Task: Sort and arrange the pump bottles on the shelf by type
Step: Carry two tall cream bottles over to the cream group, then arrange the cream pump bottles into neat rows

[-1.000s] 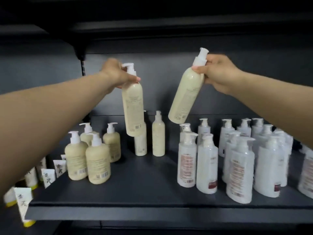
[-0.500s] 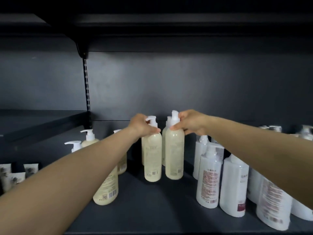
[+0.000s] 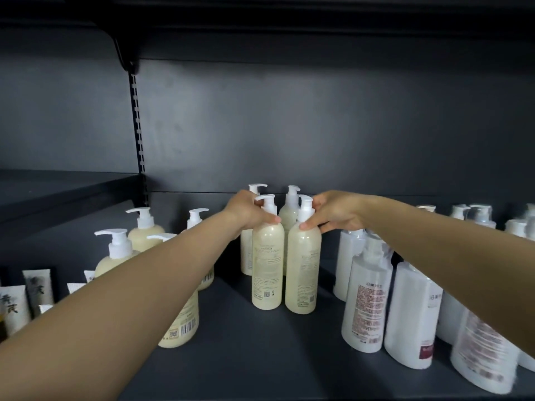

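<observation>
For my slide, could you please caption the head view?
Both hands set two tall cream bottles upright on the shelf.

A single view, worn on the person's head, looks forward and slightly down into a dark shelf [image 3: 260, 357] — close enough that both forearms reach in from the bottom corners and meet near the middle. The left hand [image 3: 249, 211] and right hand [image 3: 333, 212] sit just below centre, among upright cream bottles [image 3: 267, 264]. The back panel [image 3: 318, 125] fills the upper half, the wide angle bowing the edges — white bottles [image 3: 367, 302] at the right, small tubes [image 3: 14, 308] at the far left.
</observation>
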